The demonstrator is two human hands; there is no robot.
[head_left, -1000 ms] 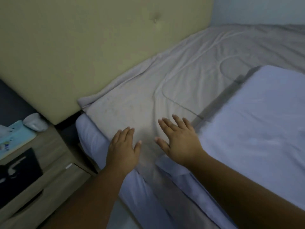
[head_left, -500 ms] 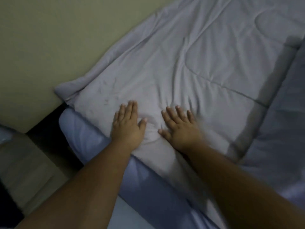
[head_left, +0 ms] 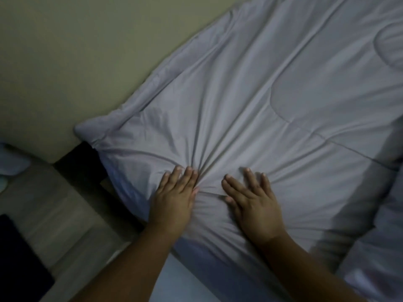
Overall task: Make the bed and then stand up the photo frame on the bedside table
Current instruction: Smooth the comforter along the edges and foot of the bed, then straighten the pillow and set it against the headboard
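The left hand (head_left: 173, 201) and right hand (head_left: 254, 205) lie palm-down and side by side on the pale grey quilted bedcover (head_left: 250, 110). The fingers are straight and press on the cloth, and neither hand grips anything. Creases fan out from the gap between the hands. If the palms drift together, that ridge will likely deepen rather than flatten. A push toward the beige padded headboard (head_left: 76, 51) could ruck the cover's rolled corner (head_left: 93, 129) further against it. A drag toward the body could pull the edge off the bluish sheeted mattress (head_left: 196, 264) below.

On the left stands the light wooden bedside table (head_left: 61, 214). A dark flat rectangle (head_left: 19, 258) lies on it at the frame's edge. It may be the photo frame lying down, but the blur makes that uncertain. A left elbow swinging out could knock it.
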